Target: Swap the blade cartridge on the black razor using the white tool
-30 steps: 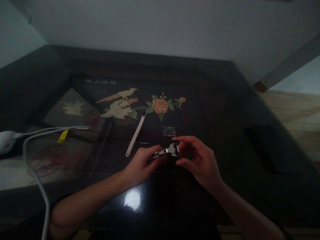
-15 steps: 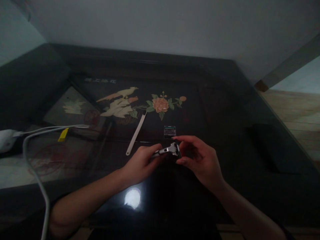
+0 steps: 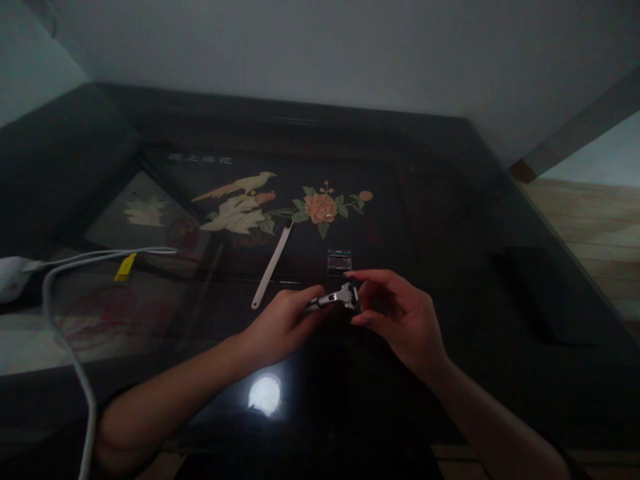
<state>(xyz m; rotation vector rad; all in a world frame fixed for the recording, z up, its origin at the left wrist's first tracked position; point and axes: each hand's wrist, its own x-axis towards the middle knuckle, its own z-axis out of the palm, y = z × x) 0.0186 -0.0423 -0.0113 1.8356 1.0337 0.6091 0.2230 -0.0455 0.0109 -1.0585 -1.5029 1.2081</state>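
Observation:
My left hand [image 3: 285, 327] is closed around the handle of a silver and black razor [image 3: 341, 296], its head turned to the right. At the razor's head, my right hand [image 3: 400, 317] has its thumb and index finger curled around the two ends, with a dark cartridge-like piece between them; the dim light hides exactly how it is held. Just beyond my right fingertips lies a small dark rectangular case [image 3: 339, 262] with a green strip. To the left, a slim white stick [image 3: 273, 267] with a dark notched tip rests at a slant on the table.
The glossy black table [image 3: 450, 200] bears a bird-and-flower inlay [image 3: 321, 208]. A white cable [image 3: 70, 347] with a yellow tag [image 3: 125, 267] runs from a white adapter [image 3: 13, 277] at the left. A dark flat object [image 3: 560, 293] lies at the right.
Almost nothing differs. Both hands keep their hold at the razor, and its head has shifted very slightly; the whole view has tilted a little.

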